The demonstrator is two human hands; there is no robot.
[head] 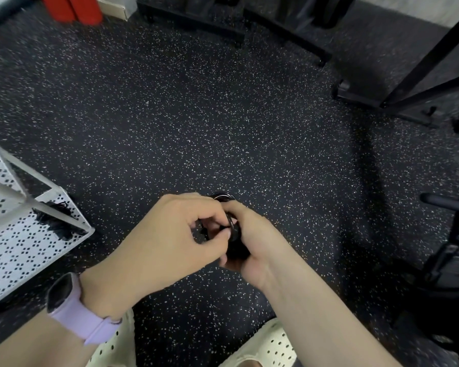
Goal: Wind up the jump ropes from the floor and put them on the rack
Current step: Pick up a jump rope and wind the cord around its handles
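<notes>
Black floor (196,115) fills most of the frame, flecked all over with tiny white speckles. At the left edge, a white rack (24,247) shows a perforated pattern of small dark diamond-shaped clusters, and a black bundle (55,219) lies on it. Centre frame, the jump rope (233,234) between the hands is black, with a glossy sheen on its coils. On the wrist at lower left, a watch (64,295) has a dark face on a pale lilac strap. Along the bottom edge, pale cream shoes (270,345) are dotted with small dark holes. At upper left, something bright red (72,7). Upper right, black metal frames (408,83).
</notes>
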